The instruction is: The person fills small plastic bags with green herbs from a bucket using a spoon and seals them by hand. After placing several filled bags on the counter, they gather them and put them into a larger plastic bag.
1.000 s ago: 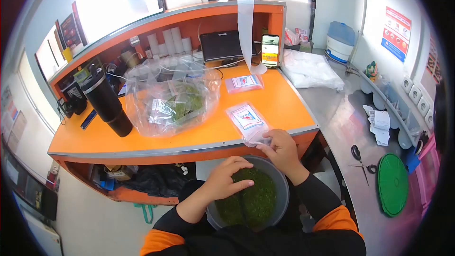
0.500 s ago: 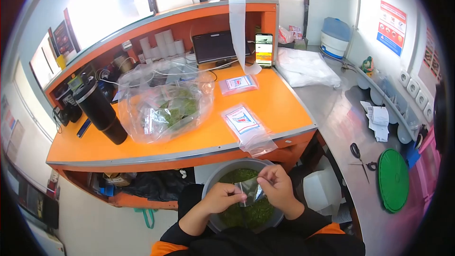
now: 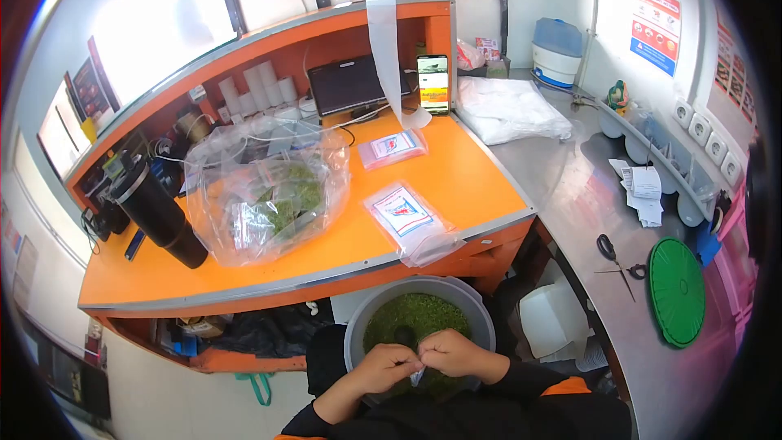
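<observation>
My left hand (image 3: 384,368) is closed, its thumb and fingertips pinched together on a small clear bag (image 3: 418,377). My right hand (image 3: 453,353) is closed too, fingers curled in, thumb and forefinger nipping the same bag right beside the left fingertips. The two hands meet, or nearly so, and cover most of the bag; only a shiny scrap shows below my fingers, so I cannot tell whether its mouth is parted.

Both hands are over the near half of the grey tub (image 3: 482,322), above the chopped greens (image 3: 423,310) in it. My left forearm slants up from the lower left with the back of the hand upward; my right comes in from the right, lying flatter, knuckles upward. A dark round thing (image 3: 405,336) sits among the greens just beyond my fingers.

The tub stands below the front edge of the orange worktop (image 3: 489,175). On that worktop, a pack of bags (image 3: 399,210) lies at the front edge, right of the middle, its near end hanging over the trim. A second pack (image 3: 393,147) lies behind it, farther from that edge. The big bag (image 3: 269,200), with green inside, fills the middle left, next to the tumbler (image 3: 159,212) near the left end. The phone (image 3: 433,84) stands upright at the back right corner.
</observation>
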The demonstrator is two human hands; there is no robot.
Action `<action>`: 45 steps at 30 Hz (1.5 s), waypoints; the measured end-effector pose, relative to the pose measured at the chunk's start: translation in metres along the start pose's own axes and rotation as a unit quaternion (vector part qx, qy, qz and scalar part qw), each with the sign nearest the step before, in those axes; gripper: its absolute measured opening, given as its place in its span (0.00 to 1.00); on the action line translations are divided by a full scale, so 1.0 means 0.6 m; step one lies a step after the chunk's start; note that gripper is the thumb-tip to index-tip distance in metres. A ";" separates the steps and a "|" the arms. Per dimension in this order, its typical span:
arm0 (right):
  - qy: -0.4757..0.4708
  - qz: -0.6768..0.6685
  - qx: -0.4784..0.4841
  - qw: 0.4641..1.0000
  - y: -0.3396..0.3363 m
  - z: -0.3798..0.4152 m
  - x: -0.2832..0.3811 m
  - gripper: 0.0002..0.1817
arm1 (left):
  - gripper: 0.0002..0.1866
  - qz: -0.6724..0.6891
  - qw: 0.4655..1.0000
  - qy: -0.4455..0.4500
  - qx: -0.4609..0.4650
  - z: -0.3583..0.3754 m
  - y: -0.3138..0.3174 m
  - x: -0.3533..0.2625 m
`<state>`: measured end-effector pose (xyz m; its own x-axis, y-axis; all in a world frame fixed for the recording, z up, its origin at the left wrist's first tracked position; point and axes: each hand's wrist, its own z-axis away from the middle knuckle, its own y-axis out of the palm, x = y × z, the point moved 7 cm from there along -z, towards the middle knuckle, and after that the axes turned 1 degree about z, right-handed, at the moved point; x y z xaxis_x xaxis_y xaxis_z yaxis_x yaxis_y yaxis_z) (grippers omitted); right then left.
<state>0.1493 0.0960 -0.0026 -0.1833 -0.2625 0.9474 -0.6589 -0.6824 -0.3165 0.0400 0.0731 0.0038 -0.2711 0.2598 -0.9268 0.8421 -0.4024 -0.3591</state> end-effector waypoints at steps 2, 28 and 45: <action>-0.037 0.152 -0.044 0.987 -0.013 0.003 0.012 0.11 | 0.10 0.019 0.995 -0.030 -0.093 0.012 -0.024 0.023; -0.183 0.194 -0.071 0.961 -0.006 0.036 0.141 0.12 | 0.28 0.052 0.996 -0.006 0.066 0.028 -0.064 -0.029; 0.190 0.405 0.210 0.869 0.103 -0.022 -0.112 0.16 | 0.46 0.340 0.913 0.029 -0.225 0.092 -0.102 -0.004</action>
<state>0.1110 0.0802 -0.0850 -0.7437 -0.5830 0.3270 0.1094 -0.5888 -0.8009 -0.0369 0.0487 0.0218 0.4004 0.1351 -0.9063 0.9159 -0.0907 0.3911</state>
